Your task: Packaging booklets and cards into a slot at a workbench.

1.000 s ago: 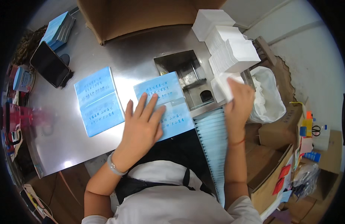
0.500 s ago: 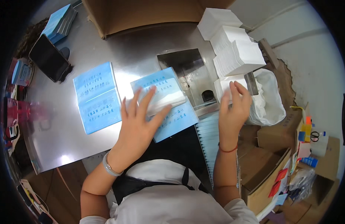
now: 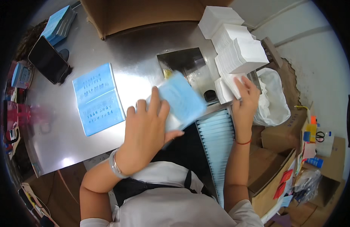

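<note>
A folded blue printed sheet [image 3: 184, 99], smeared by motion, is at the table's front edge with a bit of white showing at its lower left. At its left edge is my left hand [image 3: 144, 130], fingers curved over it and thumb below; it appears to grip the sheet. My right hand [image 3: 246, 100] pinches a folded white napkin [image 3: 231, 86] at the near end of a long stack of white napkins [image 3: 241, 53]. Left of my left hand lies a flat stack of blue printed sheets [image 3: 97, 100] with a crease across the middle.
A metal-rimmed opening [image 3: 188, 68] is set into the steel table [image 3: 133, 49]. Below the edge stands a row of blue packets [image 3: 216, 140]. A cardboard box [image 3: 144, 15] is at the back, a phone [image 3: 49, 60] on a stand at left, and a white-lined bin [image 3: 275, 98] at right.
The blue sheet, earlier spread out with a white napkin on it, is now folded and turned up at my left hand. My right hand has closed on a napkin at the stack.
</note>
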Demonstrator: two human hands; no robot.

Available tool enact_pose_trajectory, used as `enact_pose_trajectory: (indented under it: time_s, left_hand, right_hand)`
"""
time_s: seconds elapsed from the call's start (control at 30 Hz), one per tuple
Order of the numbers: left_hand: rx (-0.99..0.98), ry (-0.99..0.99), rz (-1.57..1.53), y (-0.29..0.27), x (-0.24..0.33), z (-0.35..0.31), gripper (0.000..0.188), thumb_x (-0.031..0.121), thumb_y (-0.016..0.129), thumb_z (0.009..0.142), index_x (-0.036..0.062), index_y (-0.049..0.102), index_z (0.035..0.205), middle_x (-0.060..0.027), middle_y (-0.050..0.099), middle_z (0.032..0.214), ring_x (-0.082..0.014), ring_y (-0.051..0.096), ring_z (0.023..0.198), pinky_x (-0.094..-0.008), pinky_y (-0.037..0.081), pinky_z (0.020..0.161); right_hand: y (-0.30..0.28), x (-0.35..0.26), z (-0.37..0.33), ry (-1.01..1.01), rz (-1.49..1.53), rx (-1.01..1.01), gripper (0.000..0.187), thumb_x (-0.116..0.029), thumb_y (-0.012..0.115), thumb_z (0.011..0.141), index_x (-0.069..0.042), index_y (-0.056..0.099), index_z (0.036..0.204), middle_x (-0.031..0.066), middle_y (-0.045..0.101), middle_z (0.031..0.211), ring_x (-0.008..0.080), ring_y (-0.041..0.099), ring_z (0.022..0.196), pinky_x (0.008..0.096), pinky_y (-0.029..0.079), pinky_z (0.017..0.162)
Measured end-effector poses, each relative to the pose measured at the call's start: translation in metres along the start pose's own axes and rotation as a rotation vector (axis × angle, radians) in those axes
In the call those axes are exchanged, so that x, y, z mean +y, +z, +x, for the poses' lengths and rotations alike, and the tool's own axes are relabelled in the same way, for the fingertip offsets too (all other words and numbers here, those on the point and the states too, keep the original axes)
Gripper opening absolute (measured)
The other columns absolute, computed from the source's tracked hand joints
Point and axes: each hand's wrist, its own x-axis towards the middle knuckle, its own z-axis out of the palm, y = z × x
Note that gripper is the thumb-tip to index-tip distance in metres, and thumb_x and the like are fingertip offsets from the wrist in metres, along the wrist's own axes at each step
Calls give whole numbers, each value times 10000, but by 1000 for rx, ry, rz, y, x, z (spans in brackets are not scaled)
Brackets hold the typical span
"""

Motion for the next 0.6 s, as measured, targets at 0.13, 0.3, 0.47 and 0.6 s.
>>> enact_pose_trajectory:
  time_s: [0.13, 0.3, 0.47, 0.6]
  left_hand:
    - [-101, 26, -266, 23, -23, -17, 566, 329, 756, 768, 31, 586, 1218, -159, 546, 1154, -245, 567, 934, -351, 462, 752]
    - [151, 126, -266, 24, -39, 0, 587, 81, 724, 729, 60, 551, 1290, -195, 500, 1284, -291, 608, 894, -393, 524, 769]
    - [194, 295, -476, 27, -4, 11, 587, -40, 687, 725, 69, 578, 1292, -201, 437, 1431, -303, 627, 865, -371, 557, 762]
    - [115, 244, -876, 16, -17, -15, 425, 20, 700, 803, 66, 645, 1221, -206, 482, 1408, -337, 590, 1073, -377, 508, 873]
  right_hand:
    - [-13, -89, -16, -65, 208, 157, 402, -39, 677, 772, -50, 669, 1174, 152, 610, 1250, 350, 574, 1114, 455, 439, 992]
    - [23, -118, -33, -379, 247, -156, 281, -75, 575, 860, -76, 687, 1118, 130, 642, 1196, 290, 619, 1089, 564, 398, 1041]
    - [67, -103, 12, -285, 35, -410, 120, -97, 588, 841, -60, 666, 925, 162, 659, 902, 324, 629, 931, 534, 422, 1009]
    - [81, -80, 37, -109, 8, -215, 84, -63, 570, 830, -26, 641, 804, 172, 647, 733, 347, 644, 737, 485, 522, 860]
